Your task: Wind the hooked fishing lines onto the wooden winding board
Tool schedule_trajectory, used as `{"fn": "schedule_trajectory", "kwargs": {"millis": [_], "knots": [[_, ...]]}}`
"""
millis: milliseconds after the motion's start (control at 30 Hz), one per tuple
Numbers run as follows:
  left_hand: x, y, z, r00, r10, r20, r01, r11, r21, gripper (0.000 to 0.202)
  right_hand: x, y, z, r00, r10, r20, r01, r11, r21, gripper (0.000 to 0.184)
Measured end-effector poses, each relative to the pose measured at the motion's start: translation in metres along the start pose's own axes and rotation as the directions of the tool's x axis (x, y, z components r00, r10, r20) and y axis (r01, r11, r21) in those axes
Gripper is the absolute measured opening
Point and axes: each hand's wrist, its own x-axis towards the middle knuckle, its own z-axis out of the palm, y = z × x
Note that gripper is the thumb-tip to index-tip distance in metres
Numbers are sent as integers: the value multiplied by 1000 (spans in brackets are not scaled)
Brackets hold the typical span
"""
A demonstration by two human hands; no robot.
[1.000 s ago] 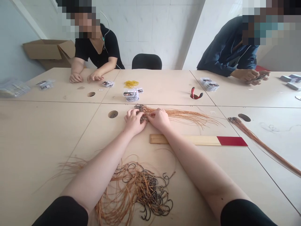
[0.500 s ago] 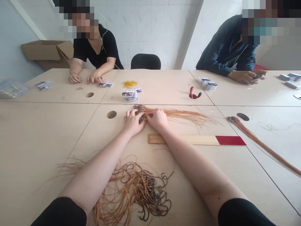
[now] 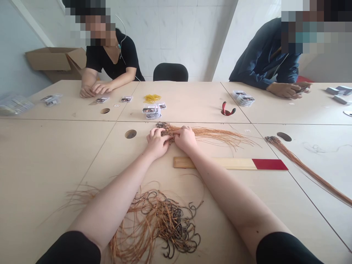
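Note:
A bundle of orange lines with dark hooks at its left end (image 3: 214,134) lies across the far middle of the table. My left hand (image 3: 156,142) and my right hand (image 3: 185,139) rest on the hook end, fingers curled and pinching the strands between them. A loose tangle of orange lines and black hooks (image 3: 162,220) lies between my forearms near the front edge. A flat wooden stick with a red end (image 3: 233,163) lies just right of my right wrist.
A second tied bundle (image 3: 302,165) stretches along the right side. Card packs (image 3: 151,110), yellow rubber bands (image 3: 152,98) and red-handled pliers (image 3: 227,108) lie beyond. Two other people sit at the far side, handling cards. Round cable holes (image 3: 130,134) dot the table.
My hands have drawn slightly closer together on the hook end. The person at the far left has pulled both hands back together, leaving cards on the table.

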Motion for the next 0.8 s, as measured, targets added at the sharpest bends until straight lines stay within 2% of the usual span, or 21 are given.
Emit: {"fn": "schedule_trajectory", "kwargs": {"millis": [200, 333, 633, 800], "knots": [[0, 1, -1, 1000, -8, 18, 8, 1000, 16, 30, 0, -1, 2, 998, -24, -55, 24, 1000, 14, 35], [0, 0, -1, 999, -9, 30, 8, 999, 37, 34, -1, 0, 2, 992, -12, -123, 13, 1000, 10, 22], [-1, -1, 1, 999, -9, 33, 8, 999, 40, 35, -1, -1, -2, 997, 56, -46, -55, 998, 28, 15], [0, 0, -1, 999, 52, -4, -52, 999, -5, 35, -5, -6, -3, 995, 93, -21, -92, 995, 40, 14]]}}
